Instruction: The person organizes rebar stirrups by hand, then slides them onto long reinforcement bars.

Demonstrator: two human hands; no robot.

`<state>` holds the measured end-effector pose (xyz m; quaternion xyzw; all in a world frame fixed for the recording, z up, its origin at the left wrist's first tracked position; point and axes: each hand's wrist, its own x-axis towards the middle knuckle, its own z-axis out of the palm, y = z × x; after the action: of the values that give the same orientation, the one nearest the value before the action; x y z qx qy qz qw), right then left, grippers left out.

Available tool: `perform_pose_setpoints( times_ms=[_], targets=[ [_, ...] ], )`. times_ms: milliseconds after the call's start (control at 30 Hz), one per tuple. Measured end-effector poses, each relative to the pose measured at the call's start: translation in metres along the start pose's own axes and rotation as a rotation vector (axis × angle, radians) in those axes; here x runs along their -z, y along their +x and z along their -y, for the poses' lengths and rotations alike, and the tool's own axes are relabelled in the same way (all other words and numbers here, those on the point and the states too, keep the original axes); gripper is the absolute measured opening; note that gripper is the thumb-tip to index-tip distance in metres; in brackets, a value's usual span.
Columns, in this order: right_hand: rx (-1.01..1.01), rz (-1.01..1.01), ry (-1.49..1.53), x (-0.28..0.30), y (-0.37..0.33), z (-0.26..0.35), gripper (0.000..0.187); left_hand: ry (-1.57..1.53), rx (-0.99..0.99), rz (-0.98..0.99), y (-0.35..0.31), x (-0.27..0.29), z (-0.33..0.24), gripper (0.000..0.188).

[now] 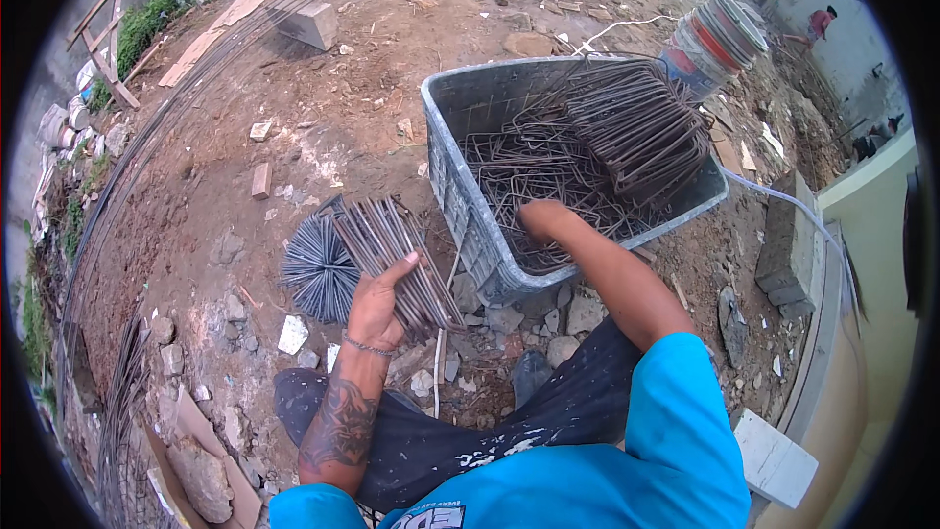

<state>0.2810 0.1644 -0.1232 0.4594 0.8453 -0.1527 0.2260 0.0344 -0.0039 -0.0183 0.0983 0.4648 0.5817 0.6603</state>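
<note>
My left hand [377,309] is closed round a stack of bent steel stirrups [406,269], its thumb lying over the rods. Behind that stack, on the dirt, a bundle of grey steel rods [320,269] fans out in a round shape. My right hand [541,221] reaches down into a grey plastic crate [470,220]. Loose bent stirrups [534,162] fill the crate's bottom, and the right fingers are among them, mostly hidden. A neat stack of rusty stirrups [641,127] rests at the crate's right end, rising above the rim.
Stacked buckets [720,39] stand beyond the crate. A concrete block [305,24] lies at the far left, a brick [261,180] nearer. Long steel bars [137,162] curve along the left. Broken stones [563,348] lie before me. Another person [821,24] is far right.
</note>
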Motion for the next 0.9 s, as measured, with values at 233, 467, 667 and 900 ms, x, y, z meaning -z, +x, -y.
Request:
perform_pose_setpoints(
  times_ms=[233,467,667,900],
  targets=[
    [-0.033,-0.656,0.481,0.082,-0.042,-0.037,0.019,-0.03,0.005,0.015,-0.005,0.0,-0.003,0.013],
    [0.104,-0.683,1.478,0.124,-0.085,-0.023,0.023,0.02,0.008,0.045,0.0,0.004,-0.004,0.019],
    [0.19,-0.646,1.685,0.134,-0.095,-0.007,0.018,-0.002,0.024,0.029,-0.005,-0.004,-0.003,0.032],
    [0.297,-0.659,1.894,0.136,-0.097,0.009,0.017,0.027,-0.01,0.064,-0.006,-0.007,-0.002,0.023]
  ],
)
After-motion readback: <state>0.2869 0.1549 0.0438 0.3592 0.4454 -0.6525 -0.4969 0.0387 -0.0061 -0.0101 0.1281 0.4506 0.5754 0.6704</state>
